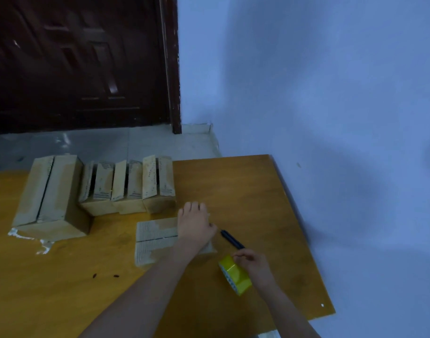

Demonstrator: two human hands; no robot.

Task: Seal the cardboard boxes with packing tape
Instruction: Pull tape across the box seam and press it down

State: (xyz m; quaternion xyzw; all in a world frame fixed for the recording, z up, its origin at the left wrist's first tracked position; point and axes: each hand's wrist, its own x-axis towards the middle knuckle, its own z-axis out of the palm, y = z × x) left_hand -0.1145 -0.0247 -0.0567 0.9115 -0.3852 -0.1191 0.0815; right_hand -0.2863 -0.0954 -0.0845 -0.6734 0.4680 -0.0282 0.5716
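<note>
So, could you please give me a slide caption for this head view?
Left hand presses a small cardboard box flat while the right hand holds yellow packing tape.

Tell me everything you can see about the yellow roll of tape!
The tape roll is a shiny yellow ring of packing tape. Small dark print runs along the rim that faces the camera. It stands on its edge, tilted, on the wooden table, near the table's right side. The right hand grips it from the right, fingers curled over its top. A dark pen-like tool lies just beyond it. No loose tape end shows.
</note>
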